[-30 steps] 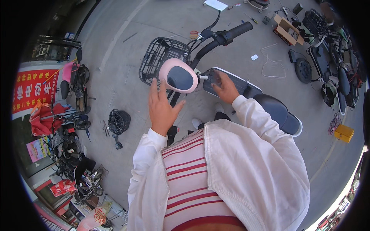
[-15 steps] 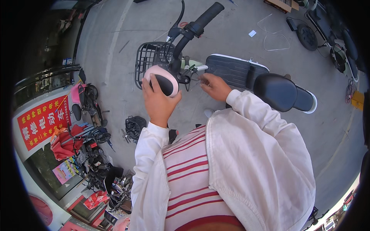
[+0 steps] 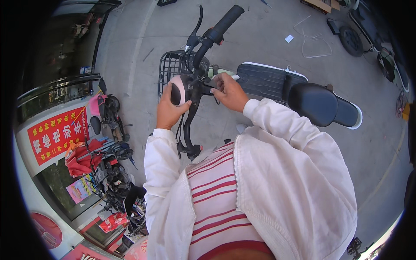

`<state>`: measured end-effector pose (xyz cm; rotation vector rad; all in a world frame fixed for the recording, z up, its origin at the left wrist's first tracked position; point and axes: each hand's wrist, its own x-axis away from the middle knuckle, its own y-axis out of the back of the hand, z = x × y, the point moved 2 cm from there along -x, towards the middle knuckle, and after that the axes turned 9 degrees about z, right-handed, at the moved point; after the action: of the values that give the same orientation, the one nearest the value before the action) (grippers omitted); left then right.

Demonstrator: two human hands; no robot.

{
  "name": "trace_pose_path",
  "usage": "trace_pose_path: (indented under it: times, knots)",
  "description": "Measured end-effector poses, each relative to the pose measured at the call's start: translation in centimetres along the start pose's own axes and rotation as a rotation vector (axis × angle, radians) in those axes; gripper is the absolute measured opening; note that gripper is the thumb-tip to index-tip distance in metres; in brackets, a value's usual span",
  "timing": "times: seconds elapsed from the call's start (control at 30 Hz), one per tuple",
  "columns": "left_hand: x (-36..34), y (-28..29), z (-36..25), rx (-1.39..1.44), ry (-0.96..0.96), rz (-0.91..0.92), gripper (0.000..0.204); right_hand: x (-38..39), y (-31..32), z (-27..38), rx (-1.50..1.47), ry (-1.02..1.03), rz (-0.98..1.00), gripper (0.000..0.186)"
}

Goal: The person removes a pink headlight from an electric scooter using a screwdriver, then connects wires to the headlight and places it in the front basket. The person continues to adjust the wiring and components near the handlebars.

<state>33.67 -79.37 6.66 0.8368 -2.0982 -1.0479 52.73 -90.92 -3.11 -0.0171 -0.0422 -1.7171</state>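
Observation:
My left hand (image 3: 171,112) is wrapped round a rounded pink-and-black headlight housing (image 3: 179,86), which sits against the middle of the handlebar (image 3: 227,24) of a small electric bike. The fingers lie along its left side and the thumb presses its right edge. Just right of the housing, my right hand (image 3: 232,92) has its fingertips pinched together at the black bracket (image 3: 208,86) by the stem. Whatever those fingertips hold is too small to make out. A black wire basket (image 3: 167,65) is fixed in front of the handlebar, partly behind the housing.
The bike's dark footboard (image 3: 263,81) and black seat (image 3: 313,103) extend to the right. Several parked bikes and parts (image 3: 113,175) stand along the shopfront on the left. A bent wire (image 3: 318,56) and a white card (image 3: 289,38) lie on the pavement.
The headlight housing has turned, bringing its pink band upright and its black back toward the stem. My right hand has moved left and up to the bracket. The handlebar's lower end now shows.

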Motion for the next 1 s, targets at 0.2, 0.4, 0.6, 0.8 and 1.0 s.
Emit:
trace_pose_path:
  times: [0.2,0.4,0.6,0.8,1.0]
  knots:
    - [2.5,-0.6,1.1,-0.027,0.025,-0.052,0.078,-1.2,0.3,4.1,0.254,0.284,0.004,0.045]
    - [10.8,-0.6,1.0,0.374,0.041,-0.089,0.058,-4.1,0.8,0.5,0.173,0.143,0.055,0.022]
    - [24.0,-2.7,6.9,0.649,0.175,-0.316,0.049,-0.9,-0.1,-2.5,-0.152,-0.063,-0.037,0.025]
    - [35.6,-7.1,12.4,0.776,0.396,-0.443,0.042,8.8,-2.0,-8.9,-0.126,-0.258,-0.182,0.022]
    - [40.1,-10.0,14.3,0.797,0.455,-0.398,0.038,23.4,-3.9,-12.2,0.237,-0.61,-0.183,0.025]
